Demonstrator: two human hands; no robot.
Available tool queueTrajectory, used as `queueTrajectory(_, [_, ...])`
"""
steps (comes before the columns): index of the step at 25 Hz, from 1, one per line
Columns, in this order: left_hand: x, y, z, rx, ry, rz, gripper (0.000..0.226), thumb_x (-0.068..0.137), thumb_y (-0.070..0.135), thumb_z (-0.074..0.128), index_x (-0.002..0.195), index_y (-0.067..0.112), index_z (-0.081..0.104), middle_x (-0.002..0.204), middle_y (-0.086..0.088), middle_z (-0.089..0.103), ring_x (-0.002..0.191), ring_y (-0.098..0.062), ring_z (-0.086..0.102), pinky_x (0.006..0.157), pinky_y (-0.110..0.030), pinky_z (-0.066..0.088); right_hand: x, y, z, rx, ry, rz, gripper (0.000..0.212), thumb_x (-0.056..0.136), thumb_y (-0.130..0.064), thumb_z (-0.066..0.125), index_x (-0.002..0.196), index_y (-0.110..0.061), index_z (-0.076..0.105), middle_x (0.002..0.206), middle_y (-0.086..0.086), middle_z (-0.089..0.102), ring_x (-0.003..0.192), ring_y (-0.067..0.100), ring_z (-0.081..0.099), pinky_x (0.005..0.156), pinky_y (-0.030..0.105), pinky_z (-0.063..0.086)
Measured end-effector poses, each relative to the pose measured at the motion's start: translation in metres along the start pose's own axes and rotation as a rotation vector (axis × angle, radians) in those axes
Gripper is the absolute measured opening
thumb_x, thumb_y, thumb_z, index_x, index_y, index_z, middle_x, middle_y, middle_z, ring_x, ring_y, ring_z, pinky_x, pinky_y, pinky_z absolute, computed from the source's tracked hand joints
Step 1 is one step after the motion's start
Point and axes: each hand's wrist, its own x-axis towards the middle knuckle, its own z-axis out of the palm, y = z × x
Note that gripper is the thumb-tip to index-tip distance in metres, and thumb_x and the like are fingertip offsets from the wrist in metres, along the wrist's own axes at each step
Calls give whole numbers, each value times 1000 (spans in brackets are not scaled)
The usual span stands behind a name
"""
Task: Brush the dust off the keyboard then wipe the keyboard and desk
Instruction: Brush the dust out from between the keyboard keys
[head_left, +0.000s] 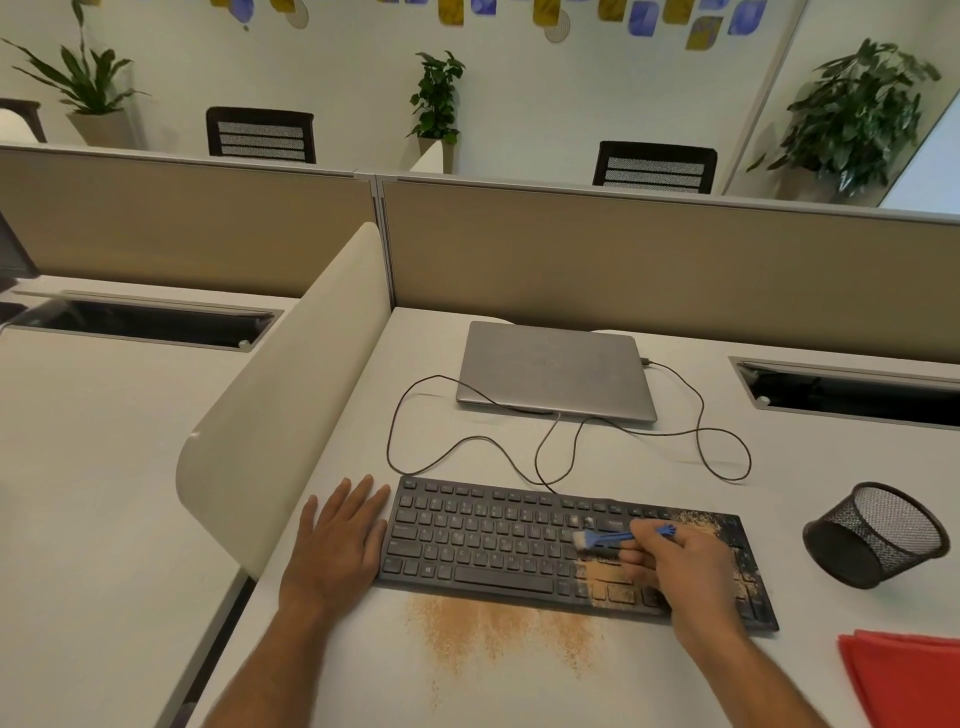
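Tan dust (498, 636) lies on the white desk (363, 675) before the black keyboard (488, 545). Flat left hand (337, 540) rests beside its left end; right hand (680, 566) grips a small blue brush (613, 538) over dusty keys. Behind sits a closed grey laptop (556, 369).

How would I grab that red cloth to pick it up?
Pinch the red cloth at its near-left corner, coming from the left. It lies flat and looks folded, and that corner points toward the right hand, with bare desk beside it.
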Motion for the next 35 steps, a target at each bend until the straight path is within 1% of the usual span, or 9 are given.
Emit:
queueTrajectory(4, [0,1,-1,7,-3,-7,71,91,58,-3,156,42,20,164,20,8,151,-1,-7,124,-38,-9,2,2,-3,-77,-12,12,4,86,-6,66,87,-4,69,67,15,71,59,27,67,64,41,59])
queueTrajectory(8, [0,1,-1,6,-7,-6,71,91,58,-3,157,42,20,164,20,7,151,-1,-8,124,-38,-10,-1,-2,-1,-71,-30,-20,4,86,-9,67,87,-7,70,70,13,72,66,28,70,67,42,59])
queueTrajectory(12, [0,2,-1,16,-15,-11,72,90,58,-5,157,42,18,165,20,6,151,-1,-9,124,-38,-10,-5,-5,-4,-183,-45,-90,6,86,-6,66,83,-6,71,62,10,70,59,26,69,55,36,57])
queueTrajectory(17, [0,1,-1,12,-15,-5,72,90,58,-5,157,42,18,165,20,6,151,-1,-9,124,-38,-10,-11,-8,2,-211,-35,-186,5,86,-15,68,85,-12,72,63,4,71,60,20,69,61,38,59])
queueTrajectory(20, [0,2,0,9,-6,-12,72,90,58,-4,156,43,19,165,20,8,151,-1,-7,124,-38,-9,-11,-7,2,-240,-78,-153,5,86,-10,67,83,-9,71,61,8,70,57,21,69,54,34,57])
queueTrajectory(24, [0,1,0,-2,4,-11,71,91,58,-2,156,42,22,164,19,10,151,-1,-5,124,-38,-8,-11,-9,3,-116,-100,-44,6,86,-8,66,86,-7,72,68,13,71,61,27,68,64,41,59])
queueTrajectory(26, [-1,1,0,0,3,-11,71,91,58,-3,156,42,21,164,19,10,151,-1,-5,124,-39,-8,-13,-5,7,-156,-63,-40,6,86,-9,67,84,-9,72,65,10,71,60,27,69,62,42,59])
queueTrajectory(31, [-1,2,-1,-3,0,-10,72,91,58,-4,156,42,20,164,20,9,151,-1,-7,124,-38,-9,-15,-11,5,-198,46,-130,6,84,-9,67,80,-10,71,58,7,69,51,20,66,49,30,54])
queueTrajectory(35, [0,2,-1,-2,-5,-13,71,90,59,-4,156,43,19,164,20,7,151,-1,-8,124,-38,-10,-17,-10,11,-207,-13,-108,7,85,-12,68,80,-11,72,60,7,70,55,24,68,57,40,59])
